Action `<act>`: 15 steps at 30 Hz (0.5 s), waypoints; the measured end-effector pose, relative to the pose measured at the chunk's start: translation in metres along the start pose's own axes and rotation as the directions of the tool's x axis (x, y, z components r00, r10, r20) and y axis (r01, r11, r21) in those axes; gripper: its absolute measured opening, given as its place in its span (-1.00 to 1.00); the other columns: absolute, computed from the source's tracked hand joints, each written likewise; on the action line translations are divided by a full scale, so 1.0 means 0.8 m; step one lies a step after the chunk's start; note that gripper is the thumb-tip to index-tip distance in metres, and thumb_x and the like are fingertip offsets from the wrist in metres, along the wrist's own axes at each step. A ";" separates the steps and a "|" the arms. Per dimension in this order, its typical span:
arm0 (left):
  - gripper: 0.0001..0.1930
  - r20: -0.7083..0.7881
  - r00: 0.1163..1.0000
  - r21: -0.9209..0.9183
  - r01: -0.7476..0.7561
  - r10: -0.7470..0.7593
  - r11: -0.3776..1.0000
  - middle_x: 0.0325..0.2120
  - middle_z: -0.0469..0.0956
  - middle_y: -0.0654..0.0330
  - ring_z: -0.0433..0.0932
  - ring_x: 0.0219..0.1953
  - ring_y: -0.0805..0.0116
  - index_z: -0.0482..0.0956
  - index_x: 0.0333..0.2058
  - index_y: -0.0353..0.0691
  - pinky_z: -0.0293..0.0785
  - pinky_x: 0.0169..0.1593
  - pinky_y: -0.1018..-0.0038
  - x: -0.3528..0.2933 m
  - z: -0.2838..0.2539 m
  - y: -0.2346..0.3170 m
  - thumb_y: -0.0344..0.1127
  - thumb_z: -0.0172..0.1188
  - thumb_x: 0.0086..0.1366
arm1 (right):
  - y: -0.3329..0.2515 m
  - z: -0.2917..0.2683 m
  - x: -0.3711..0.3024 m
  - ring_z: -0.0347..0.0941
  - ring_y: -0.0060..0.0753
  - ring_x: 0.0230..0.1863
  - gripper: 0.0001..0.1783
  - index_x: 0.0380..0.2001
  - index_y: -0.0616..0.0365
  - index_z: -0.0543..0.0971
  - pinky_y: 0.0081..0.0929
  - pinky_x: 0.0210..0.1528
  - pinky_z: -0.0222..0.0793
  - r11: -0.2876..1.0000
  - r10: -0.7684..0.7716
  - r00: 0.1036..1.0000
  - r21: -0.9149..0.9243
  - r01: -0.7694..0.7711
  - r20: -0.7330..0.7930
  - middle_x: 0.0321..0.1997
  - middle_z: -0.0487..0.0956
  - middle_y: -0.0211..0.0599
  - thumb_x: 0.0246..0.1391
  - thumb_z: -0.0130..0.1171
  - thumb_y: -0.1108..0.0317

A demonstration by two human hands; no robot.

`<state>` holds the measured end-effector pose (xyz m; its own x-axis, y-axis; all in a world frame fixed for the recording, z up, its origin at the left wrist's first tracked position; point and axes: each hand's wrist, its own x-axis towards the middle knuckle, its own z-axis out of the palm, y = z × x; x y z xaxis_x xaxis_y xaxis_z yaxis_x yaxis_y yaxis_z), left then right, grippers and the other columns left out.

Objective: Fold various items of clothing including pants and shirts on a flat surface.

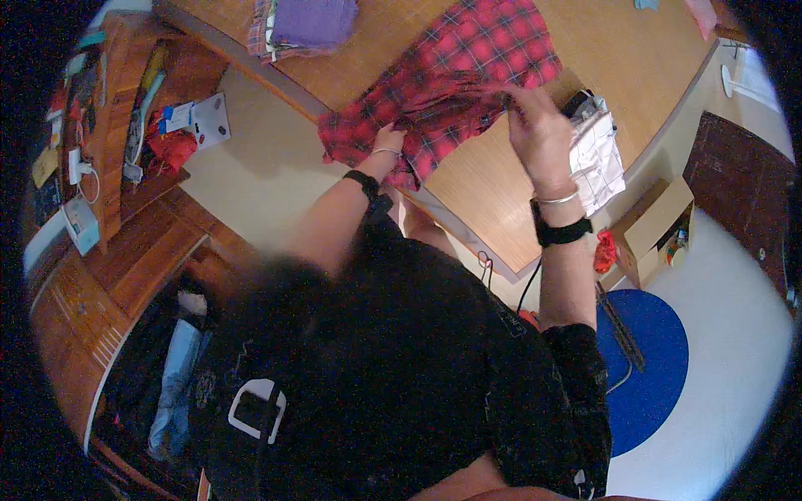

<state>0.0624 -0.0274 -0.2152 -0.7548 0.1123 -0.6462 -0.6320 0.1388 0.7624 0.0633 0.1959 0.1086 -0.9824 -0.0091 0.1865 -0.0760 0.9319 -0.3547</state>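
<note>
A red plaid shirt (501, 42) with dark checks lies partly spread over the wooden table (484, 200), its near left end hanging past the table edge. My left hand (389, 140) is closed on that near end, with its fingers partly hidden in the folds. Farther right, my right hand (539, 138) pinches the shirt's edge and lifts it a little off the tabletop, so a stretch of fabric is pulled up between the two hands. Beside my right wrist lies a white checked cloth (597, 159), folded, with something black at its top.
At the table's far left sits a folded stack with a purple cloth (313, 21) on top. An open cardboard box (660, 230) stands right of the table, near a blue round seat (647, 367). Wooden shelves (125, 108) holding several items are on the left.
</note>
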 end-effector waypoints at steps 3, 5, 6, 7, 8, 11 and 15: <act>-0.58 0.053 0.943 -0.255 0.331 -0.329 0.908 -0.33 0.51 0.14 0.49 -0.35 0.30 0.34 0.01 -0.21 0.42 -0.29 0.40 -0.021 -0.018 0.021 -0.32 0.06 0.14 | 0.003 0.059 -0.046 0.43 -0.03 -0.34 -0.64 -0.24 0.09 0.46 -0.21 -0.34 0.39 0.991 0.109 0.984 0.056 -0.118 0.142 -0.37 0.47 -0.10 -0.22 0.02 0.57; -0.55 0.113 0.940 -0.302 0.340 -0.321 0.891 -0.25 0.47 0.14 0.47 -0.32 0.26 0.28 0.05 -0.19 0.44 -0.29 0.36 -0.020 -0.032 0.012 -0.27 0.05 0.17 | 0.010 0.118 -0.091 0.46 -0.09 -0.37 -0.71 -0.27 0.12 0.51 -0.30 -0.37 0.37 0.972 0.137 0.990 0.185 -0.141 0.034 -0.42 0.49 -0.13 -0.17 0.12 0.51; -0.54 0.146 0.937 -0.320 0.347 -0.316 0.881 -0.22 0.45 0.13 0.47 -0.30 0.24 0.25 0.07 -0.18 0.45 -0.29 0.34 -0.019 -0.036 0.007 -0.25 0.04 0.18 | 0.016 0.146 -0.113 0.46 -0.09 -0.37 -0.71 -0.27 0.12 0.51 -0.30 -0.37 0.37 0.971 0.147 0.989 0.187 -0.150 0.033 -0.42 0.49 -0.13 -0.17 0.12 0.51; -0.52 0.161 0.938 -0.350 0.346 -0.308 0.871 -0.18 0.43 0.13 0.46 -0.28 0.22 0.22 0.09 -0.17 0.45 -0.29 0.32 -0.023 -0.046 0.005 -0.22 0.04 0.20 | 0.016 0.175 -0.131 0.45 -0.06 -0.33 -0.71 -0.26 0.14 0.50 -0.27 -0.33 0.37 0.970 0.151 0.981 0.172 -0.170 0.121 -0.37 0.49 -0.11 -0.17 0.13 0.50; -0.52 0.159 0.937 -0.348 0.348 -0.311 0.870 -0.18 0.43 0.13 0.46 -0.28 0.22 0.22 0.09 -0.17 0.45 -0.29 0.32 -0.032 -0.048 0.014 -0.22 0.04 0.20 | 0.015 0.190 -0.142 0.43 -0.02 -0.30 -0.70 -0.25 0.17 0.49 -0.24 -0.30 0.36 0.970 0.165 0.964 0.145 -0.197 0.207 -0.32 0.48 -0.08 -0.16 0.13 0.49; -0.46 0.158 0.910 -0.231 0.411 -0.383 0.882 -0.07 0.35 0.08 0.42 -0.18 0.14 0.14 0.12 -0.19 0.47 -0.21 0.24 -0.051 -0.053 0.038 -0.16 0.03 0.21 | 0.008 0.215 -0.172 0.40 0.02 -0.22 -0.68 -0.21 0.21 0.45 -0.22 -0.23 0.35 0.957 0.212 0.935 0.132 -0.257 0.283 -0.19 0.44 -0.04 -0.15 0.12 0.51; -0.43 0.160 0.903 -0.273 0.429 -0.399 0.861 -0.05 0.34 0.04 0.39 -0.11 0.10 0.12 0.13 -0.22 0.47 -0.17 0.19 -0.052 -0.062 0.037 -0.14 0.05 0.21 | 0.009 0.225 -0.180 0.39 0.04 -0.21 -0.65 -0.18 0.23 0.43 -0.21 -0.19 0.34 0.922 0.187 0.923 0.264 -0.283 0.337 -0.13 0.40 -0.03 -0.15 0.11 0.52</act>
<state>0.0664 -0.0766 -0.1638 -0.4010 0.2031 -0.8933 -0.9160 -0.1009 0.3882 0.1734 0.1387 -0.0855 -0.9783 0.0435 -0.2025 0.1627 0.7662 -0.6216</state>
